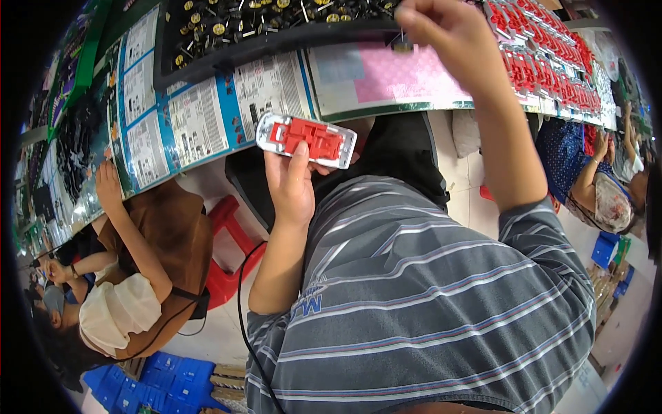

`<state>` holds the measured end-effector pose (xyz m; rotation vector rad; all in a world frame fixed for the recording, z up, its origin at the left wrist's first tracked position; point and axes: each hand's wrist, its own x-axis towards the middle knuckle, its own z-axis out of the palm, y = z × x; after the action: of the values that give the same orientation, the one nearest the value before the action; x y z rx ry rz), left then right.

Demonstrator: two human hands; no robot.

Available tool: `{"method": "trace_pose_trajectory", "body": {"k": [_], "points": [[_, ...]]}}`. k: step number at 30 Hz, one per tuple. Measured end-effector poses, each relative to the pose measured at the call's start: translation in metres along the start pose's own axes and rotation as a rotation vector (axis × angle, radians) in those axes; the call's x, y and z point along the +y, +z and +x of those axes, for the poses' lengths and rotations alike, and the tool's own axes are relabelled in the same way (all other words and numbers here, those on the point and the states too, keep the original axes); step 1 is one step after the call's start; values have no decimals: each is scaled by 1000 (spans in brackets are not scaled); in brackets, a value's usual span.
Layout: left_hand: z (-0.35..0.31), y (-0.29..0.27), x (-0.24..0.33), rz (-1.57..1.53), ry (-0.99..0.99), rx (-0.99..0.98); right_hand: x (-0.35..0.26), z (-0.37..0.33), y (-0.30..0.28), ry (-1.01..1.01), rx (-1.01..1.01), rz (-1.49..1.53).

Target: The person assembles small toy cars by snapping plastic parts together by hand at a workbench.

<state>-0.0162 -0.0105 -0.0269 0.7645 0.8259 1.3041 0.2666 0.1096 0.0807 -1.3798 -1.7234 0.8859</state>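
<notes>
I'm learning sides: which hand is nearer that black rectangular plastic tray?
Right. The right hand is at the right end of the tray; the left hand is farther, lower in view, holding an oblong red-and-white plastic piece.

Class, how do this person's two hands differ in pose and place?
The left hand holds a red-and-white part, thumb on top; the right hand has its fingertips bent together, any grip unclear. The left hand is on the near side of the table edge; the right hand is beyond it, by the black tray. Both are bare.
</notes>
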Motion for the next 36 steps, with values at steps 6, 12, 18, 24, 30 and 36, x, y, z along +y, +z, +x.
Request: {"method": "trace_pose_trajectory", "body": {"k": [6,12,18,24,30,36], "points": [[8,11,2,0,-2,-7,-28,-88,91,30,34,24],[2,13,-3,34,-26,-27,-14,-93,109,-75,58,-82],[-5,12,-2,20,-18,3,-19,-100,97,-169,-48,-126],[-9,11,-1,-17,16,24,-27,-109,100,-220,-170,-138],[-13,14,-6,20,19,54,-29,-110,100,-167,-161,-132],[-15,12,-4,-2,16,29,-29,-115,104,-135,-154,-166]]}}
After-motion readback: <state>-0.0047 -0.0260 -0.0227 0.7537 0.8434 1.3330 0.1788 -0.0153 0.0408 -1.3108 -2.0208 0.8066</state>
